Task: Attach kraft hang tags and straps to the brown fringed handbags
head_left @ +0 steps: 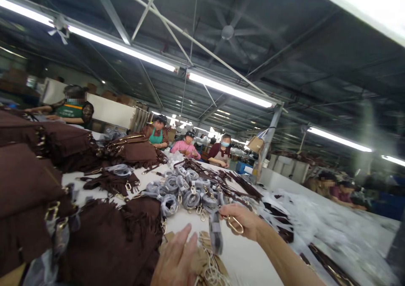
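Note:
My right hand (242, 220) is closed on a coiled strap (216, 235) wrapped in clear plastic, which hangs down from the fingers; a gold clasp (234, 224) sticks out below the hand. My left hand (177, 256) lies with fingers stretched out over tan paper tags with white strings (212, 263), near the lower middle of the view. Just beyond both hands is a pile of wrapped strap coils (191, 197) with gold clasps. Dark brown fringed bags (110, 239) lie to the left of my left hand.
More brown bags (22, 180) are heaped at the left. Loose brown straps (240, 184) lie behind the coils. Clear plastic wrapping (329, 227) covers the table's right side. Several people sit beyond, including one in pink (185, 148). A post (268, 138) rises at the back right.

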A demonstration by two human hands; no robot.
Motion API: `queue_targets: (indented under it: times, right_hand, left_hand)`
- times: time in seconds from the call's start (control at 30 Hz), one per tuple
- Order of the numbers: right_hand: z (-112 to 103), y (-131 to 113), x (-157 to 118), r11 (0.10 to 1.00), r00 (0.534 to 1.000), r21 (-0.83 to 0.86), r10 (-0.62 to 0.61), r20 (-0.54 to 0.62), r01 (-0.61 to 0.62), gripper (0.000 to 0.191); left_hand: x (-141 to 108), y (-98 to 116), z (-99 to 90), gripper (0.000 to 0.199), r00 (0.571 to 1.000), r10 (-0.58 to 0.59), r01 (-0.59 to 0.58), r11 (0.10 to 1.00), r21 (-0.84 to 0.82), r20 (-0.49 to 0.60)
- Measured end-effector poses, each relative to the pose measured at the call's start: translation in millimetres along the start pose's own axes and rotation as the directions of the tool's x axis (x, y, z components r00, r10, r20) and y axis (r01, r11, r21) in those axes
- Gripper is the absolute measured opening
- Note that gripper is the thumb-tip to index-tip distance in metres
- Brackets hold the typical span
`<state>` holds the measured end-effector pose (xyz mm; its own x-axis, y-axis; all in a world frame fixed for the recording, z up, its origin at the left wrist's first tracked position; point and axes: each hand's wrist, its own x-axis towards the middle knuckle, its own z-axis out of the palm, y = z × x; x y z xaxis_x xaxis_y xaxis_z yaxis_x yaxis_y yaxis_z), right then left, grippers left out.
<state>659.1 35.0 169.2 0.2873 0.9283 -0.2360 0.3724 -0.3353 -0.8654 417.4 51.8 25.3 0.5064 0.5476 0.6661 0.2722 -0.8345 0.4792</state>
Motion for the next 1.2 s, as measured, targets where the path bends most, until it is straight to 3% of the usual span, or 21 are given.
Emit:
queue_targets:
  times: [0.1, 0.17, 0.23, 0.3, 0.4, 0.47, 0.53, 0.63, 0.73, 0.8, 0.87, 0.93, 1.0, 1.1, 1.2]
  right_hand:
    - [39, -24, -58, 0.993, 0.983, 0.116, -0.022, 0.183, 0.001, 0.028]
    - [66, -35, -92, 0.986, 0.966, 0.166, -0.049, 0.254, 0.007, 0.037]
    - [89, -42, -119, 0.974, 0.941, 0.225, -0.084, 0.327, 0.009, 0.046]
    - [106, -47, -141, 0.946, 0.887, 0.323, -0.136, 0.442, -0.015, 0.052]
    - [125, -48, -164, 0.902, 0.819, 0.427, -0.199, 0.538, -0.06, 0.045]
    - [137, -42, -173, 0.926, 0.829, 0.377, -0.195, 0.524, -0.021, 0.032]
    - [151, -31, -179, 0.958, 0.822, 0.286, -0.176, 0.542, 0.017, 0.028]
    - [178, -18, -182, 0.989, 0.759, 0.148, -0.119, 0.64, 0.031, 0.022]
    - [206, -19, -182, 0.999, 0.697, -0.032, 0.03, 0.717, -0.011, 0.014]
    - [220, -27, -180, 0.979, 0.626, -0.173, 0.2, 0.754, -0.105, 0.017]
    - [227, -35, -178, 0.936, 0.52, -0.3, 0.352, 0.778, -0.185, 0.02]
    - [229, -43, -177, 0.903, 0.436, -0.373, 0.43, 0.79, -0.215, 0.022]
    - [228, -49, -178, 0.879, 0.382, -0.417, 0.477, 0.792, -0.233, 0.023]
    - [227, -55, -180, 0.828, 0.351, -0.499, 0.56, 0.75, -0.255, 0.024]
    - [229, -55, -179, 0.804, 0.371, -0.542, 0.594, 0.714, -0.244, 0.024]
  left_hand:
    - [14, 26, -36.1, 0.066, 0.993, 0.088, -0.092, 0.994, -0.054, -0.077]
    - [13, 49, -64.6, 0.059, 1.0, 0.018, -0.021, 0.978, -0.208, -0.014]
    - [4, 69, -91.1, 0.041, 0.996, -0.048, 0.071, 0.928, -0.366, 0.07]
    - [-11, 81, -111.4, 0.037, 0.984, -0.159, 0.177, 0.853, -0.491, 0.079]
    - [-38, 82, -129.1, 0.052, 0.913, -0.398, 0.356, 0.66, -0.661, 0.094]
    - [-54, 78, -136.4, 0.057, 0.858, -0.498, 0.421, 0.547, -0.723, 0.123]
    - [-68, 75, -143.5, 0.06, 0.827, -0.547, 0.456, 0.515, -0.725, 0.132]
    - [-79, 81, -155.0, 0.057, 0.813, -0.573, 0.479, 0.555, -0.68, 0.104]
    - [-83, 94, -166.5, 0.047, 0.849, -0.526, 0.453, 0.673, -0.585, 0.052]
    - [-84, 102, -173.3, 0.043, 0.88, -0.474, 0.425, 0.767, -0.481, 0.023]
    - [-87, 106, -178.4, 0.039, 0.912, -0.41, 0.389, 0.844, -0.369, 0.023]
    - [-90, 104, -181.5, 0.035, 0.934, -0.352, 0.354, 0.893, -0.28, 0.057]
    - [-95, 100, -183.2, 0.037, 0.943, -0.319, 0.333, 0.918, -0.217, 0.099]
    - [-99, 95, -184.8, 0.038, 0.942, -0.299, 0.321, 0.936, -0.142, 0.154]
    - [-98, 95, -187.1, 0.035, 0.938, -0.31, 0.336, 0.924, -0.181, 0.156]
